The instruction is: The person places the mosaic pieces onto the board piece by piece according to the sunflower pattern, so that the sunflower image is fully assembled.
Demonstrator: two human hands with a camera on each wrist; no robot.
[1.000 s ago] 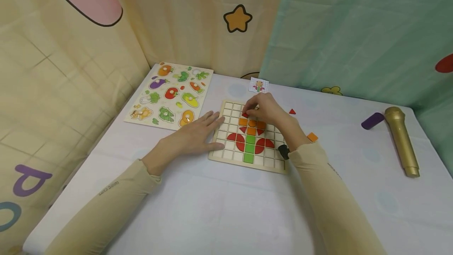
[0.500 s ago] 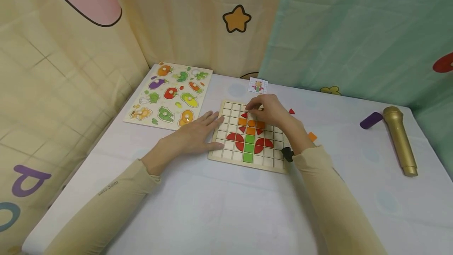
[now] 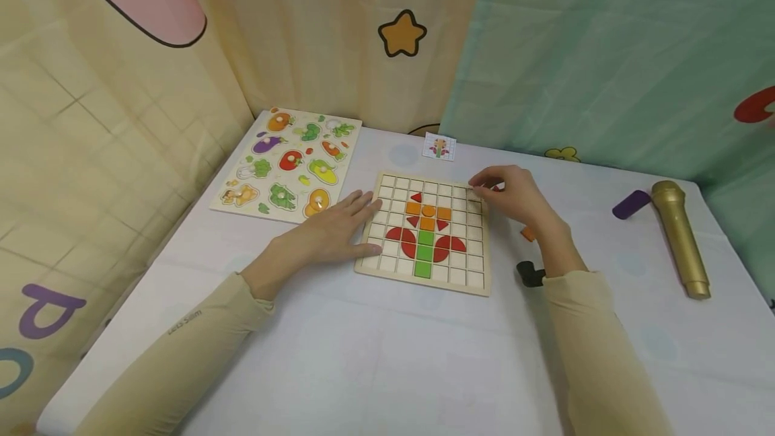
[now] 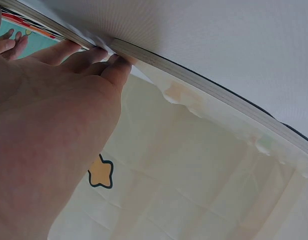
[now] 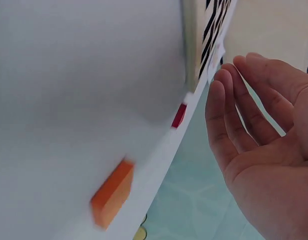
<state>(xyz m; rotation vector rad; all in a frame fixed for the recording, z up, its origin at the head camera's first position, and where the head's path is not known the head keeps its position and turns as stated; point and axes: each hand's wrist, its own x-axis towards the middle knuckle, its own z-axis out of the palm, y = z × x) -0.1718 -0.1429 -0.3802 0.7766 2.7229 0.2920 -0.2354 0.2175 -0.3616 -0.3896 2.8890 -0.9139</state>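
My left hand (image 3: 329,231) lies flat, fingers straight, over the left edge of a wooden grid board (image 3: 387,263). Set in the grid are green squares (image 3: 424,253), orange squares (image 3: 427,224), an orange disc (image 3: 428,211), small red triangles (image 3: 416,198) and red rounded pieces (image 3: 408,247). Just off the board's upper right corner is my right hand (image 3: 514,194), its fingers loosely bent with nothing between them in the right wrist view. A loose red piece (image 5: 179,115) and an orange tile (image 5: 112,195) lie on the table near it.
A vegetable knob puzzle (image 3: 272,180) lies at the back left. Behind the grid board is a small pattern card (image 3: 438,147). A gold microphone (image 3: 681,241) and a purple cylinder (image 3: 632,204) lie at the right. Curtains border the table's far side.
My right hand has moved right from above the grid to its upper right corner, leaving a red triangle above the left orange square. The left hand has stayed put.
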